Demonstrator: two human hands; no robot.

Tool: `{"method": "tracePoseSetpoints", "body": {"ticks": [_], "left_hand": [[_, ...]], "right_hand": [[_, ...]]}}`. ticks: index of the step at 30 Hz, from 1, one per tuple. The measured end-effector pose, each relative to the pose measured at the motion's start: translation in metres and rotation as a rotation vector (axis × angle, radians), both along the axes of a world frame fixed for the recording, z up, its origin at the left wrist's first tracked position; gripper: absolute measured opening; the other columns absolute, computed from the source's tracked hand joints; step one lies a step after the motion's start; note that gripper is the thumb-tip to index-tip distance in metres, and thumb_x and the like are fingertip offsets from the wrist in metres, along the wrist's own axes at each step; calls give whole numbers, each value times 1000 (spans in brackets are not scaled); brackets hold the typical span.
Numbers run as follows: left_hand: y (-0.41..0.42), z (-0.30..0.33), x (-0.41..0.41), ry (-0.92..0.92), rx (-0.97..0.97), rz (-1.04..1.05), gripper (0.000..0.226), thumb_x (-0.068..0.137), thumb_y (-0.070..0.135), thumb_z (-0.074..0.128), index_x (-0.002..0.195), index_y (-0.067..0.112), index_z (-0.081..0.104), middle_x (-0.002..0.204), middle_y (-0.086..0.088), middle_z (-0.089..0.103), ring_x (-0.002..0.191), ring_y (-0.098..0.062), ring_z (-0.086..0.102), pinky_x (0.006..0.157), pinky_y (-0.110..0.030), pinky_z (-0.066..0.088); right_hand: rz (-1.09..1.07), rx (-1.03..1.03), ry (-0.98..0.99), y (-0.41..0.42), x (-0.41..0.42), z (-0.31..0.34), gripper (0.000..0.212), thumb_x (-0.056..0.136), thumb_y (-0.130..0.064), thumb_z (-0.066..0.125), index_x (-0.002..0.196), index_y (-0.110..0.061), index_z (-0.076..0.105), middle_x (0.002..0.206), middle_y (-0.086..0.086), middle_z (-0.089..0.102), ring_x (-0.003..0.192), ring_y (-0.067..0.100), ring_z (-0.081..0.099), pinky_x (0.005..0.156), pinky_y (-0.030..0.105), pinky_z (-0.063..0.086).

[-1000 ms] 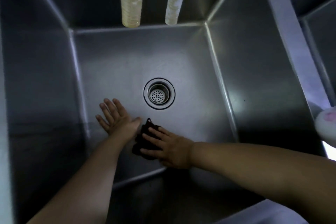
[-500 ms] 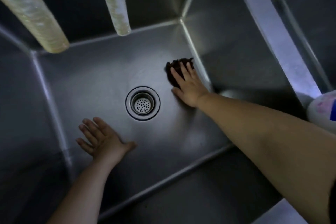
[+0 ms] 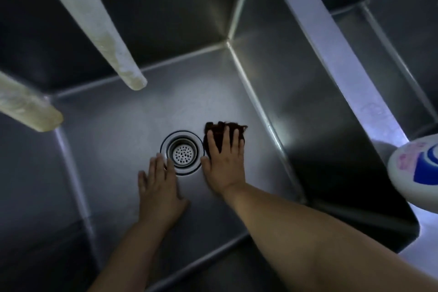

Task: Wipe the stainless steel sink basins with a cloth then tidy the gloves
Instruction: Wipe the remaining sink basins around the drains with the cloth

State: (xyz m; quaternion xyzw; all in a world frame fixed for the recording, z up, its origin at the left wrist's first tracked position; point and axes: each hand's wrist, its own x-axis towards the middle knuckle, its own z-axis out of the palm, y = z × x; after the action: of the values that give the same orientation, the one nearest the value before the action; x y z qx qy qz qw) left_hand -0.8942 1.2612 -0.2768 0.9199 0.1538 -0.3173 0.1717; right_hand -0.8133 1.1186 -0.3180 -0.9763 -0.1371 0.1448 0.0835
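Moved: right hand [image 3: 224, 161] and cloth [image 3: 221, 136] back from the far right corner of the basin floor to just right of the drain [image 3: 182, 152]; left hand [image 3: 160, 188] forward, fingertips now at the drain's near-left rim.
Hidden: most of the cloth under the right fingers, only dark frayed edges showing beyond the fingertips and beside the thumb; colour hard to make out in the dim light, dark brown or reddish.
Cut off: both forearms by the lower edge; far-left hose [image 3: 28, 111] by the left edge; bottle [image 3: 417, 173] by the right edge, label blurred and unreadable.
Left grip: fingers straight and slightly spread, palm flat on the sink basin [image 3: 123, 125] floor, holding nothing.
Right grip: fingers straight and spread, pressing the cloth flat against the floor, thumb out toward the drain.
Cloth: under the right hand, touching the floor, just right of the drain rim.
Beyond the left hand: two pale, stained hoses hanging over the basin, the nearer hose [image 3: 94, 26] ending above the floor.
Right of the right hand: basin wall, then the bright divider [image 3: 331, 38] and a second basin [image 3: 403, 26], mostly in shadow.
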Motion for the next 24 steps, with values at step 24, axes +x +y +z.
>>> {"method": "tracePoseSetpoints", "body": {"ticks": [24], "left_hand": [[-11,-10,31,411,37,-73,138,52,74,64,119,30,-49,112,-15,-69,100,-33,-66,75,-50,-45]], "right_hand": [[33,45,-166,-24,143,-1,59,94,-34,41,149,-22,23,155,15,22,145,29,11,120,38,7]]}}
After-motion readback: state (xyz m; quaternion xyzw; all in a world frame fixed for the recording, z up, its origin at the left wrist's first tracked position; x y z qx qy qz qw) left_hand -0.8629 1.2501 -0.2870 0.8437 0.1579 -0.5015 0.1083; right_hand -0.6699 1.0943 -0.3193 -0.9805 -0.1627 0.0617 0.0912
